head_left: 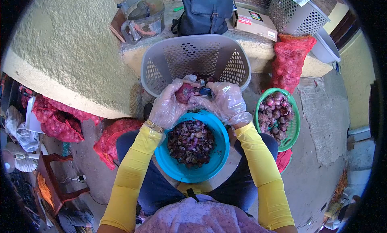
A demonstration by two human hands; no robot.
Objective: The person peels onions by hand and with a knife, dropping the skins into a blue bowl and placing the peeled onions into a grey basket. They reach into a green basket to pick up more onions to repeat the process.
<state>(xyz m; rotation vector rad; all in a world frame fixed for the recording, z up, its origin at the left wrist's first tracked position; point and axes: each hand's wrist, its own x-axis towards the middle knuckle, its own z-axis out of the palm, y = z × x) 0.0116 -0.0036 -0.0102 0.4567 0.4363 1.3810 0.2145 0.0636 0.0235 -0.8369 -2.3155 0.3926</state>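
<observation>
Evidently mid-peel: a red onion (184,92) sits clasped in the gloved left hand (169,106), while the right hand (227,102) closes on a dark-handled knife (204,91) touching it. Below the grip, a blue bowl (219,160) holds peelings; next, lifting skin needs a shallow cut.

The dark tool (205,91) pinched in the right hand (227,102) shows only a small blue-black end; whether it carries a blade cannot be told. The left hand (169,106) covers the near side of the red onion (184,92), and wrinkled clear gloves blur both sets of fingers (179,84). Inside the grey basket (196,59), the hands hide most of what lies at the bottom. The blue bowl's (219,152) heap is too fine to sort into skins or pieces. The white basket (296,13) is cut by the dark lens rim, as is the clutter at far left
</observation>
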